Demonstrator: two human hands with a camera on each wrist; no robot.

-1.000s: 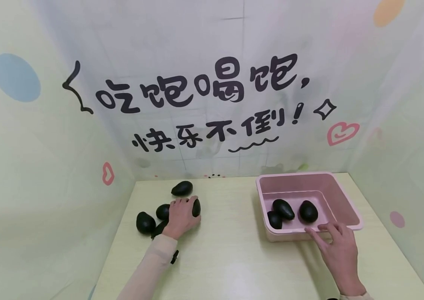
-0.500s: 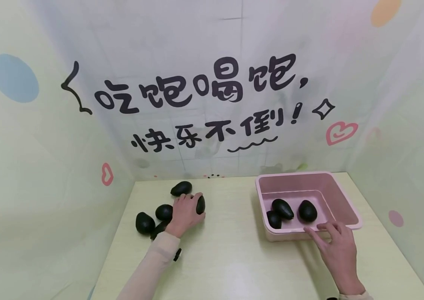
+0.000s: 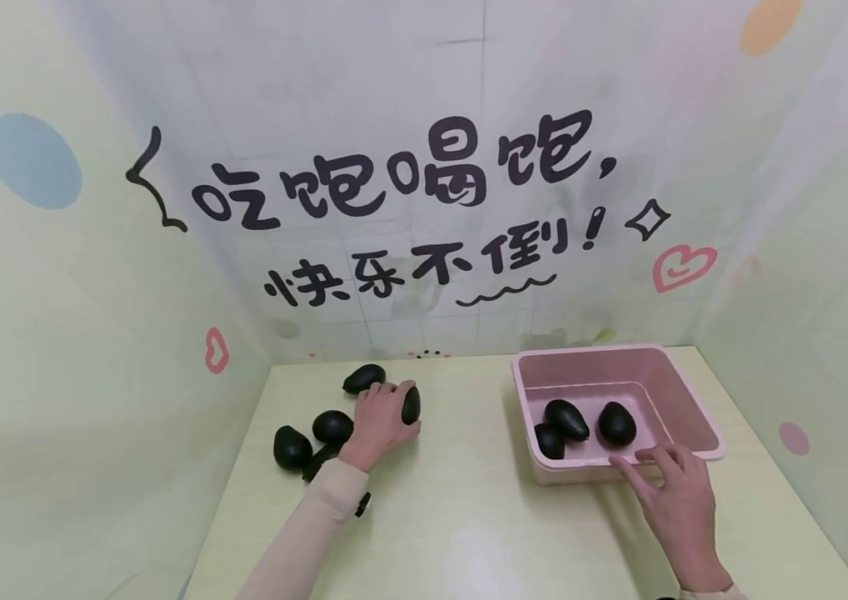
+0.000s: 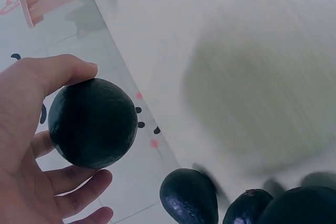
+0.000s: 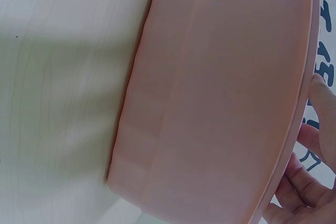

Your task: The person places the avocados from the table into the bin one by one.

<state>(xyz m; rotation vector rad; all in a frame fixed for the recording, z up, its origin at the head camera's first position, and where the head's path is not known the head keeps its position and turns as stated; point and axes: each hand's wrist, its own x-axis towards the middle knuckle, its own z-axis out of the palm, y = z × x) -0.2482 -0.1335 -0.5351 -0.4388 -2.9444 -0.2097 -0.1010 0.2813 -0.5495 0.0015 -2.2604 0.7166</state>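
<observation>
The avocado [image 3: 411, 406] is gripped between the thumb and curled fingers of the left hand [image 3: 379, 421], its left side hidden overhead. The near rim of a pink bin [image 3: 574, 477] is touched by the right hand [image 3: 679, 500], fingers bent; whether it is pinched cannot be told. On the table [image 3: 461, 525], a low avocado [image 3: 317, 462] is partly masked by the left forearm. In the bin, a corner avocado [image 3: 550, 443] is partly cut off by the wall. Farthest, a back avocado [image 3: 362, 379] is seen.
</observation>
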